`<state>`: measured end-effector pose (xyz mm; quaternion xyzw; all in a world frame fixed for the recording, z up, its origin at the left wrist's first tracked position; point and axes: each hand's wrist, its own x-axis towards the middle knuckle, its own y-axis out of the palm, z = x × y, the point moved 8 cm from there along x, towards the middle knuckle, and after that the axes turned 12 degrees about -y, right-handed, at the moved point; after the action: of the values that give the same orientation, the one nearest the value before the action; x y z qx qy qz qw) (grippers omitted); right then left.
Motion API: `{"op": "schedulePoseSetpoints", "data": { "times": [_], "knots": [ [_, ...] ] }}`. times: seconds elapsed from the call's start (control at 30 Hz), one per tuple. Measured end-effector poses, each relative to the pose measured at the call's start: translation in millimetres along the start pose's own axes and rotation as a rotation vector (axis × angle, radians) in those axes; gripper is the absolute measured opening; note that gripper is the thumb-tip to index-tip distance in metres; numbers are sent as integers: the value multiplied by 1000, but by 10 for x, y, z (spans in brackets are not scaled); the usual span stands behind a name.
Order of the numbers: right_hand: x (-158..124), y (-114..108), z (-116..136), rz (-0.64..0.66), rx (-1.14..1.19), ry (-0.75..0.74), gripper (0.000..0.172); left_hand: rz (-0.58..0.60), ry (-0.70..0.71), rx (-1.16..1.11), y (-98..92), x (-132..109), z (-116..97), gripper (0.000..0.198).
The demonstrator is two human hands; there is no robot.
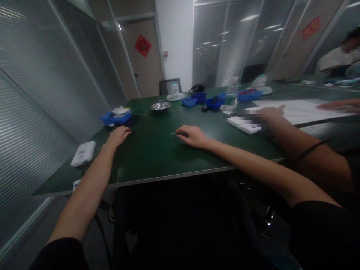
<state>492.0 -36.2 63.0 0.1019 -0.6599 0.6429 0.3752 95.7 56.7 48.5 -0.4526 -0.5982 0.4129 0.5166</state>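
Note:
My right hand (193, 136) is closed just above the green table (152, 157), its fingers curled together. From its fingertips a thin pale stick (173, 133) points left; its kind is too small to make out. To the left, my left hand (119, 136) rests low over the table with fingers bent and pressed together. A small dark spot shows at those fingertips, and I cannot tell what it is. Beyond the two hands stands a shiny metal bowl (160, 107). Near my left hand is a blue tray (116, 117) with white tissue-like material in it.
A white box-like device (83, 153) lies at the left table edge. At the back are small blue trays (189, 101), a white basket (175, 97) and a water bottle (230, 96). On the right, another person's hand (272, 113) rests by a white device (244, 125) and white paper (300, 108).

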Motion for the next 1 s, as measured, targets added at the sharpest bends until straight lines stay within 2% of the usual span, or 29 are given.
{"op": "schedulePoseSetpoints", "data": {
  "times": [0.07, 0.13, 0.23, 0.7, 1.0],
  "knots": [
    [1, -2, 1, 2, -7, -2, 24, -49, -176, 84, -55, 5, 356, 37],
    [0, 1, 1, 14, -6, 3, 24, -55, -322, 99, -78, -14, 595, 41],
    [-3, -7, 9, 24, -2, 14, 25, -42, -433, 68, -76, -39, 715, 45],
    [-3, -16, 1, 16, -11, 20, 23, -56, -460, 105, -115, -100, 576, 47],
    [-7, 19, -21, 26, -15, 17, 24, 2, -379, 257, 10, -58, 370, 42]
  ]
}}
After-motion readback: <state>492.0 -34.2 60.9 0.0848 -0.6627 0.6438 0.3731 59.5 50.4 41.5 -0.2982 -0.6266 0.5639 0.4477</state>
